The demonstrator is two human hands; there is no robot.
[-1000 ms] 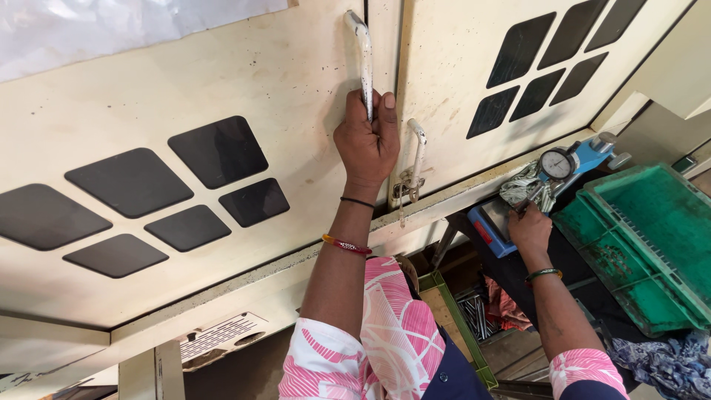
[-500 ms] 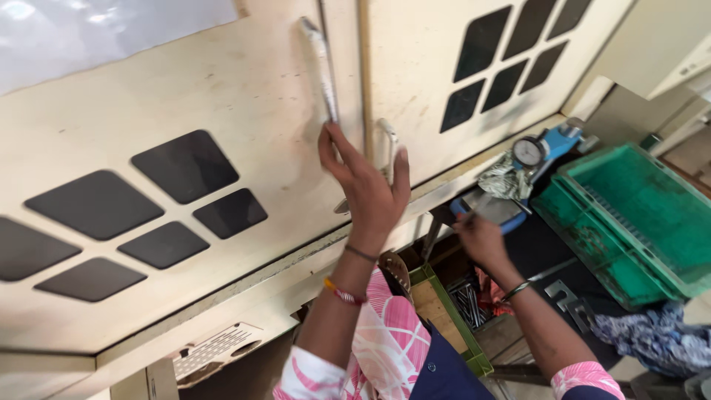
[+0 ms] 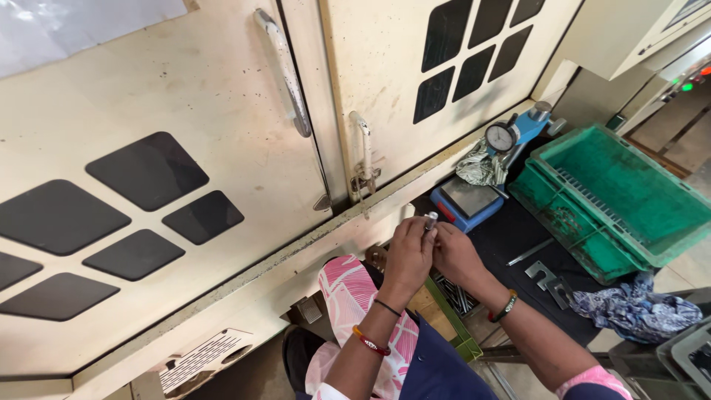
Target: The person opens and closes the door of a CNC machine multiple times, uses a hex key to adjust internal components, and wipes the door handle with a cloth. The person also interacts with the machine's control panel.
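We hold a small metal pin (image 3: 430, 219) upright between both hands, just in front of the closed machine doors (image 3: 222, 148). Our left hand (image 3: 409, 255) has its grip clamped on the lower part of the pin, and our right hand (image 3: 453, 255) pinches together against it from the other side, so the shiny tip stands free above the fingers, where it is easy to see. The hands sit near the left edge of the dark tabletop (image 3: 511, 237), close to the dial gauge (image 3: 502, 137) on its blue stand. The green crate (image 3: 629, 200) takes up the far right of the tabletop, leaving a bare strip between it and the stand where a rod (image 3: 530, 252) and flat brackets (image 3: 549, 278) lie; a rag (image 3: 638, 310) is bunched at the near edge.
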